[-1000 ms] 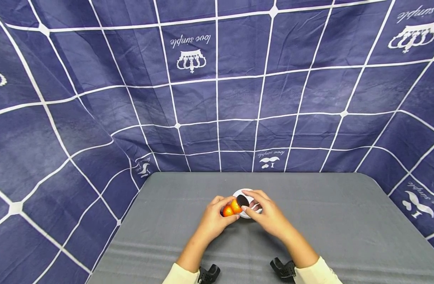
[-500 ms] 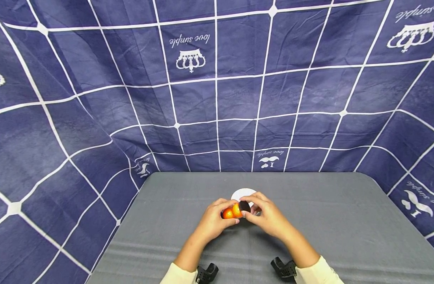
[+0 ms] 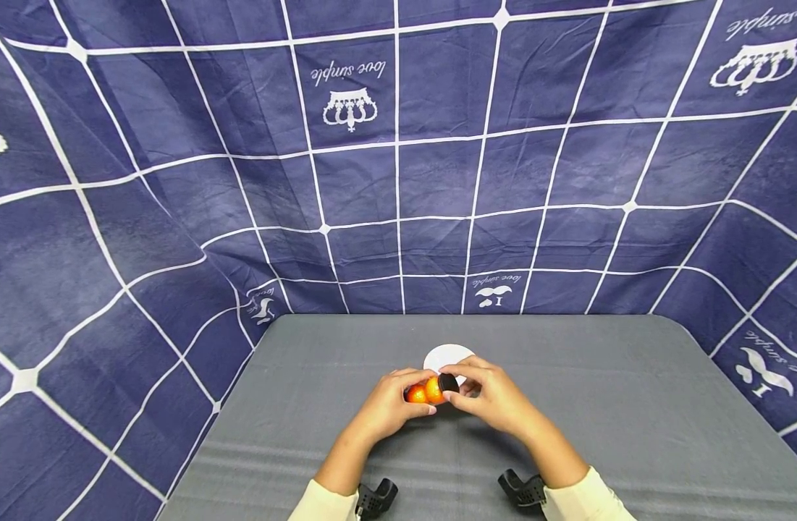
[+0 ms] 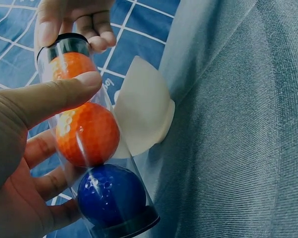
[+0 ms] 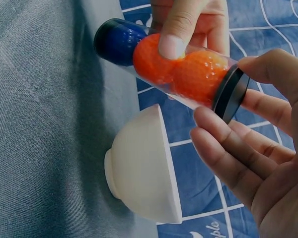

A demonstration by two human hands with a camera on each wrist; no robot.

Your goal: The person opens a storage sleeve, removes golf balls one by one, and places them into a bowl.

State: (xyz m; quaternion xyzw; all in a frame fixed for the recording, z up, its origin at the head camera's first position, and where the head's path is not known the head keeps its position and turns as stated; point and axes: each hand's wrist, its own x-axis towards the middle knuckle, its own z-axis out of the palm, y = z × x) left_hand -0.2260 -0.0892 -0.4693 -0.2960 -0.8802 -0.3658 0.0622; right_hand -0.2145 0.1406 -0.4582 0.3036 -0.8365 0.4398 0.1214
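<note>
A clear tube [image 4: 134, 171] with black end caps holds two orange golf balls [image 4: 87, 134] and one blue golf ball [image 4: 111, 195]. My left hand [image 3: 390, 402] grips the tube around its middle, thumb over the orange balls. At the other end, my right hand [image 3: 496, 394] pinches the black cap [image 5: 231, 94] between thumb and fingers. That cap sits on the tube, beside an orange ball. Just beyond the hands a white bowl [image 5: 141, 166] stands upright on the table, partly hidden by the right hand in the head view.
Grey cloth covers the table [image 3: 320, 362]. A blue curtain with white grid lines [image 3: 431, 181] hangs behind it and along both sides. Black wrist mounts [image 3: 377, 498] sit under both forearms.
Both hands have drawn the tube slightly toward me and turned it nearer to level. More of the white bowl shows behind them. The right fingers stay at the cap.
</note>
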